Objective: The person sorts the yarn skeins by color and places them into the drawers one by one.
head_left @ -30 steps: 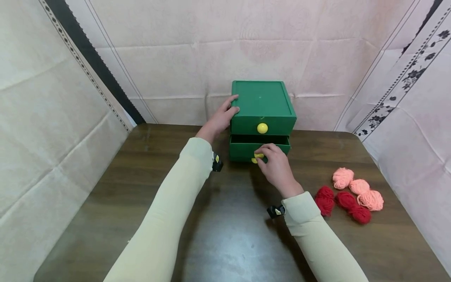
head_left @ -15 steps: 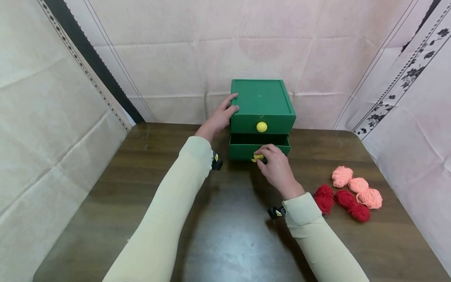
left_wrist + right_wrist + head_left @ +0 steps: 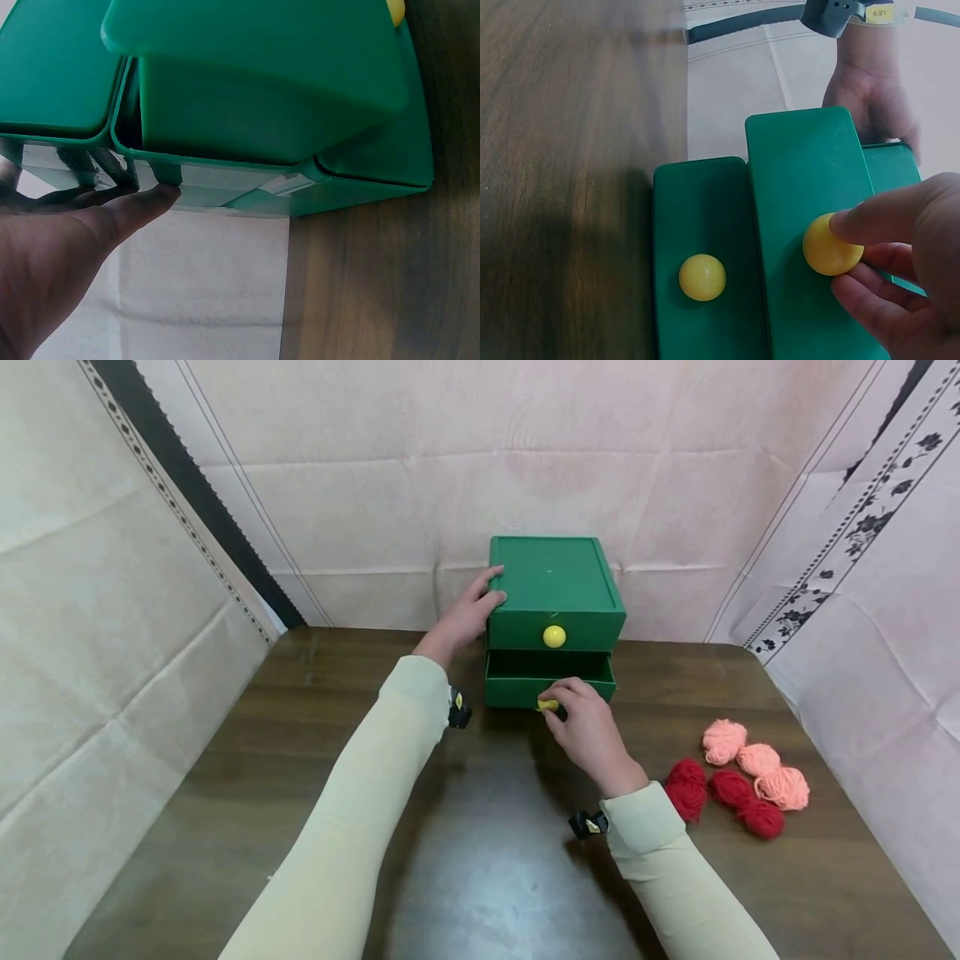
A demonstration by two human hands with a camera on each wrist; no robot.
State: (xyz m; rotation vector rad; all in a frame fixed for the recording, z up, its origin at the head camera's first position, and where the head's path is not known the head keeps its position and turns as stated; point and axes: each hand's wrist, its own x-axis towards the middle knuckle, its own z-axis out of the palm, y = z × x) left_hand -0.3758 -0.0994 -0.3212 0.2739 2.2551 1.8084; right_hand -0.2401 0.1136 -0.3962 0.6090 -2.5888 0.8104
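A green three-tier drawer unit stands at the back of the table, its middle drawer pulled partly out. My right hand pinches that drawer's round yellow knob between thumb and fingers. Beside the unit, my left hand rests against its left side, fingertips at the top edge; the left wrist view shows the fingers laid along the taped side wall. The top drawer, with its yellow knob, is closed. A third knob sits on the closed bottom drawer. The open drawer's inside looks dark.
On the right of the brown wooden table lie several small yarn bundles, salmon pink and dark red. Pale cloth hangs behind the table and along both sides.
The middle drawer has come slightly farther out toward me, with my right hand holding its knob. My left hand stays on the unit's side. The head view has shifted a little.
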